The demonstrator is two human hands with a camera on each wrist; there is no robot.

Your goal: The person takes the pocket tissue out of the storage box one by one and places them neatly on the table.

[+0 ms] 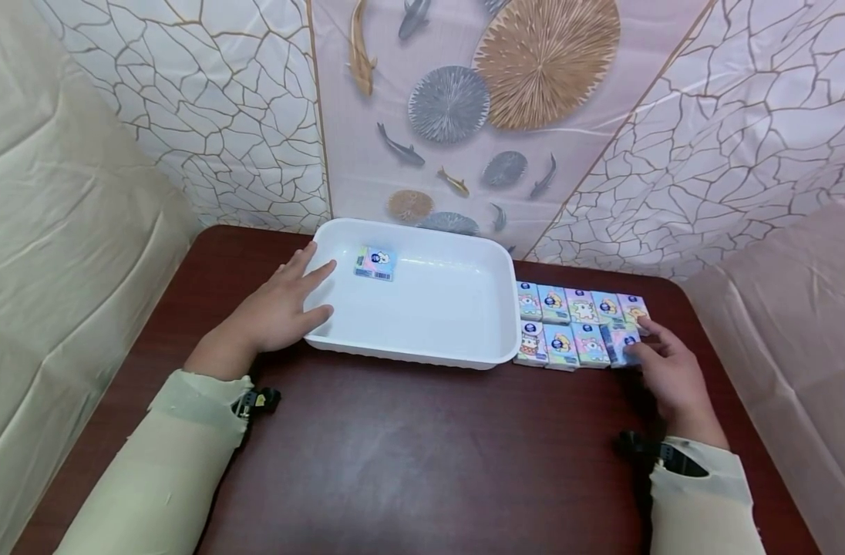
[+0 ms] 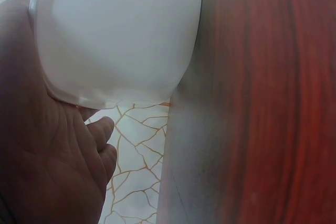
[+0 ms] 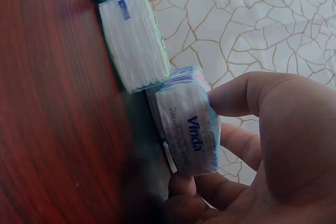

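**Left hand on the tray, right hand pinching a tissue pack**

Head view: a dark reddish-brown table [image 1: 409, 455] stands in a corner hung with sheeting. The back wall shows a cracked gold-line pattern and a panel printed with fish and round lily-pad shapes; plain cream sheets hang at 9 and 3 o'clock. A white tray [image 1: 429, 308] sits at the table's far middle, with one tissue pack in the tray [image 1: 375, 264] lying toward its 11 o'clock corner, a barcode showing on it. The left hand [image 1: 277, 312] rests flat against the tray's 9 o'clock wall, fingers straight and spread, gripping nothing. Just beside the tray at 3 o'clock lie two rows of tissue packs [image 1: 568, 324] with cartoon prints, touching one another. The right hand [image 1: 661, 370] is at the near row's 3 o'clock end, fingers curled round the end pack [image 1: 620, 343].

Left wrist view: the tray's rounded white corner [image 2: 115, 35] fills the top, the palm and fingers [image 2: 52, 156] pressed against its wall, the red-brown table at 3 o'clock.

Right wrist view: thumb and fingers [image 3: 252, 98] pinch the end pack [image 3: 189, 129], which still touches the table; blue writing on its side reads "Vinda". The neighbouring packs [image 3: 134, 45] lie at 11 o'clock, with the cracked-pattern wall behind.
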